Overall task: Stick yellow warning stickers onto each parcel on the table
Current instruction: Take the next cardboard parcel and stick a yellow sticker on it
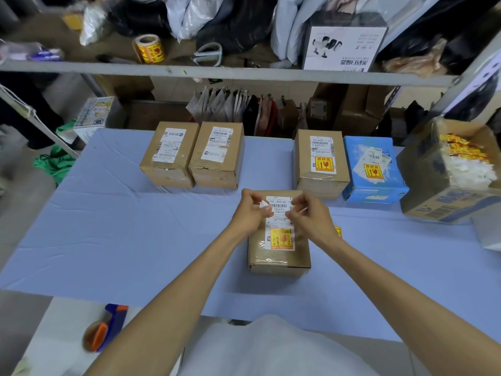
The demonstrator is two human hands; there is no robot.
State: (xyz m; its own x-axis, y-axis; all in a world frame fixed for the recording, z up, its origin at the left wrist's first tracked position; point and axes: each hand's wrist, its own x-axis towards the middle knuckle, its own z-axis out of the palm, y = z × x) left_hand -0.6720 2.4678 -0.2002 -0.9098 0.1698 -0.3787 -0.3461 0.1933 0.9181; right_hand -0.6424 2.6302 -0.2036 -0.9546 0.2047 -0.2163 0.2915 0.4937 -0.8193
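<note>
Parcel (279,240) with its yellow sticker (281,239) sits right under both hands; left hand (253,210) pinches a white scrap (263,204), right hand (309,213) pinches something too blurry to tell.

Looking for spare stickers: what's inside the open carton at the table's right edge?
The open carton holds loose yellow stickers over white paper scraps. Anything beneath them is hidden.

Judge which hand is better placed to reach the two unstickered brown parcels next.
Left, probably. The two unstickered brown parcels stand at the back left, on the left hand's side; it holds only a crumpled white scrap. The right hand would have to cross over.
</note>
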